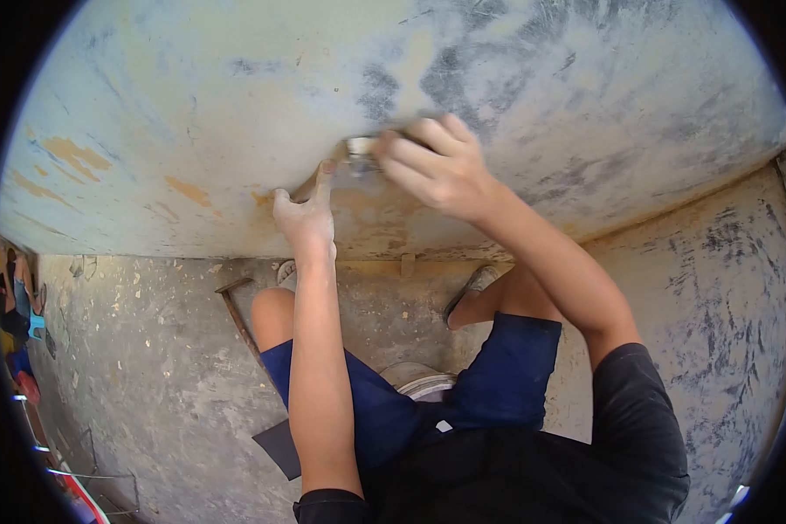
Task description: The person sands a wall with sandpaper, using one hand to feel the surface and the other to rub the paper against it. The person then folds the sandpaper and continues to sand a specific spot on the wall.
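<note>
Head cam, so just the one view: two hands up on one big scuffed wall [192, 113], one small pale block [359, 146] between them, one metal rod [238, 319] lying on the floor, and one bucket [421, 381] down between the knees. The right hand [437, 166] has its fingers curled tight around the block, pressing it flat on the wall, while the left hand [304, 214] reaches straight up with fingers together, one fingertip touching the wall just beside the block. Bare wall runs wide on both sides, its bottom edge meeting the concrete floor [148, 367] just past the feet.
</note>
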Available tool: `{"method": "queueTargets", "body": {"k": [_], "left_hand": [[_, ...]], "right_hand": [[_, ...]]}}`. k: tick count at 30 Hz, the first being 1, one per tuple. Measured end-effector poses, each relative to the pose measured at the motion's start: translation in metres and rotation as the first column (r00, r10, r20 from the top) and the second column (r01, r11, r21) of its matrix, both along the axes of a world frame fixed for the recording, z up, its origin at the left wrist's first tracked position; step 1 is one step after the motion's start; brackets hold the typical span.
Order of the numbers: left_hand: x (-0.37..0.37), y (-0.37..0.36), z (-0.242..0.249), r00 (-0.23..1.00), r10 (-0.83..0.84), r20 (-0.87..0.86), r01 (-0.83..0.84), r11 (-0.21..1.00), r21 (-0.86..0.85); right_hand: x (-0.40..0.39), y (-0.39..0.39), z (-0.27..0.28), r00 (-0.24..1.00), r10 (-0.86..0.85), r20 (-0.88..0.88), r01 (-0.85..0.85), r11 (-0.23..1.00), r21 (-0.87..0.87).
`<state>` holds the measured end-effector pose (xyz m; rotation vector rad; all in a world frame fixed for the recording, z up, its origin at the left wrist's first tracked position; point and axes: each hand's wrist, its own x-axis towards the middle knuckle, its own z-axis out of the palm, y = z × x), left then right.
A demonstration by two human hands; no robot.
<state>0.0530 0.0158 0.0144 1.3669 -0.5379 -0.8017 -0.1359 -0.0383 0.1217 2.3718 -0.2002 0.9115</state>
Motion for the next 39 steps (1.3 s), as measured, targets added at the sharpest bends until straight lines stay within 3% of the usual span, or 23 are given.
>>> {"method": "queueTargets", "body": {"k": [4,7,11,13,14,16,20,26,29,31,34,35,39], "left_hand": [[0.0,0.001,0.001,1.0,0.017,0.022,-0.018,0.997,0.072],[-0.002,0.001,0.004,0.999,0.007,0.038,-0.01,0.997,0.072],[0.001,-0.002,-0.009,0.998,0.002,0.068,-0.007,0.998,0.061],[0.001,-0.003,-0.007,1.0,-0.011,-0.018,0.009,0.992,-0.127],[-0.001,-0.003,-0.008,1.0,-0.018,-0.021,0.015,0.992,-0.127],[0.001,0.002,0.005,0.999,-0.001,0.045,-0.002,0.998,0.061],[0.001,0.0,0.003,0.999,0.015,0.043,-0.019,0.995,0.094],[-0.002,-0.001,-0.005,0.994,0.025,0.107,-0.032,0.998,0.06],[0.0,-0.002,-0.009,1.0,-0.017,-0.012,0.016,0.997,-0.069],[0.001,0.0,-0.005,0.998,-0.002,0.063,0.002,1.0,0.004],[0.0,0.001,0.006,0.996,0.024,0.084,-0.035,0.989,0.141],[0.0,0.0,0.006,0.996,0.028,0.081,-0.039,0.99,0.139],[-0.001,-0.001,0.0,0.996,0.002,0.085,-0.009,0.997,0.078]], "right_hand": [[-0.082,0.01,0.006,0.985,-0.158,0.064,0.165,0.98,-0.115],[-0.076,0.004,0.016,0.993,-0.11,0.042,0.115,0.984,-0.136],[-0.001,-0.005,0.002,1.0,0.017,0.02,-0.016,1.0,-0.02],[0.019,-0.004,0.002,0.999,0.031,-0.015,-0.031,0.999,0.014],[0.01,-0.002,0.003,1.0,0.025,-0.018,-0.024,1.0,0.014],[-0.018,-0.002,0.005,0.999,-0.012,-0.04,0.011,1.0,-0.028],[-0.094,0.01,0.013,0.985,-0.175,-0.011,0.173,0.981,-0.088],[-0.009,-0.011,-0.007,0.998,0.064,-0.016,-0.065,0.997,-0.044],[0.025,-0.01,-0.015,0.993,0.114,-0.041,-0.114,0.993,-0.002],[0.001,-0.005,-0.004,0.99,0.1,-0.096,-0.1,0.995,0.008],[-0.064,0.005,0.012,0.995,-0.061,-0.078,0.053,0.994,-0.098],[-0.078,0.008,0.017,0.991,-0.116,-0.071,0.106,0.985,-0.134],[-0.059,0.004,0.018,0.996,-0.043,-0.072,0.037,0.996,-0.076]]}}
